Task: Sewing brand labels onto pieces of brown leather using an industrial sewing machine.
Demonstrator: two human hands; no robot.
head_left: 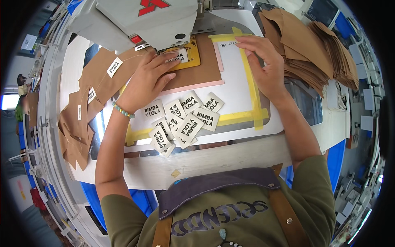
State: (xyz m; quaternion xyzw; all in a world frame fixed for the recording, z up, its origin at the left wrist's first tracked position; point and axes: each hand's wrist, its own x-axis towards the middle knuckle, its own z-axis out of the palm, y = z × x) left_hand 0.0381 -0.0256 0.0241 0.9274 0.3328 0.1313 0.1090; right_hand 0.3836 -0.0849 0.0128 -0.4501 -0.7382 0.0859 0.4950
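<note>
My left hand (150, 76) lies flat, fingers outstretched, at a yellow-edged sewing clamp frame (193, 57) below the machine head. A white label (180, 57) with black print shows inside that frame, partly covered by my fingertips. Under it is a brown fabric piece (207, 74) against pink guide strips (193, 87). My right hand (263, 61) hovers or rests by the yellow tape (249, 76) at the right of the white template board, its fingers apart and holding nothing. Nearer me, a loose pile of white labels (191, 128) covers the board's front part.
The white sewing machine head (152, 22) overhangs the far side. Brown pieces with labels attached (88, 84), joined by threads, drape over the left. Stacks of brown cut pieces (294, 49) stand at the far right. A small tan scrap (175, 173) lies near the table's front edge.
</note>
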